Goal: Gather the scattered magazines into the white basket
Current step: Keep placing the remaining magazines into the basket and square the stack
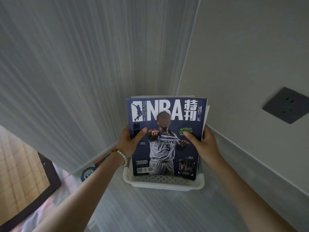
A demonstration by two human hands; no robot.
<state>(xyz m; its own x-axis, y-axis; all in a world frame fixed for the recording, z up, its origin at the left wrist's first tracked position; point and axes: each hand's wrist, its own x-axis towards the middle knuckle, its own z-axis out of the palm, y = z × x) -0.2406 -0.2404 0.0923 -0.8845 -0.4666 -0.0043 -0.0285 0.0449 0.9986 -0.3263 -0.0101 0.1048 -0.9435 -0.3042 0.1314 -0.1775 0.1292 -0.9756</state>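
A stack of magazines [167, 114] with a dark blue NBA cover on top stands tilted in the white perforated basket [163, 182], its lower edge inside the basket. My left hand [132, 141] grips the stack's left edge, thumb on the cover. On the right edge my right hand [203, 143] holds the stack the same way, thumb on the cover and fingers behind. More magazines show behind the top one at the right edge. The basket sits on a pale floor in the corner of two walls.
A dark wall socket [286, 105] is on the right wall. Left of the basket lie a round blue object [88, 174] and a flat thing partly hidden by my left forearm. A dark-framed panel [25, 181] leans at the far left.
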